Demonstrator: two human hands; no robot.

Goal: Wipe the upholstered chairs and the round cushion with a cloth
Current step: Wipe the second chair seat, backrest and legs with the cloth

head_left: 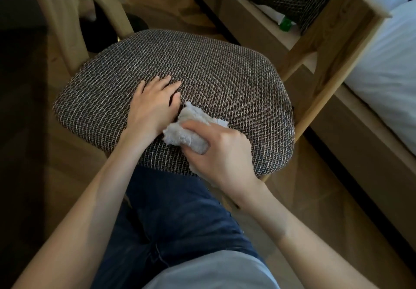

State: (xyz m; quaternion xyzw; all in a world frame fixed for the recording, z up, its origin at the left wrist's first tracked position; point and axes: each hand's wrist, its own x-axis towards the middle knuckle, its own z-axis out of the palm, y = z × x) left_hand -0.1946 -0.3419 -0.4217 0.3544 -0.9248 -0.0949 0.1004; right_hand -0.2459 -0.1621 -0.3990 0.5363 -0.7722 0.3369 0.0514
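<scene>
Left hand (155, 104) flat, fingers straight, pressing the woven grey-brown seat (213, 74) of a wooden-framed chair (331, 41), right hand (222, 153) just beside it gripping a bunched white cloth (186, 131) against the seat's near edge, blue-trousered knee (180, 210) below, white bedding (387, 74) at right.

Upholstered chair seat (202, 74): dark-and-pale woven fabric, rounded corners, set in a pale wooden frame (333, 47). Lying flat on its near-left part: left hand (153, 106), palm down, fingers straight. Just beside it to the right, touching the fabric near the front edge: crumpled white cloth (191, 131), gripped from above by right hand (220, 151), fingers curled round it. Under the chair: wooden plank floor (315, 198). At far right: white bedding (387, 74) on a low wooden bed base (349, 120).
</scene>
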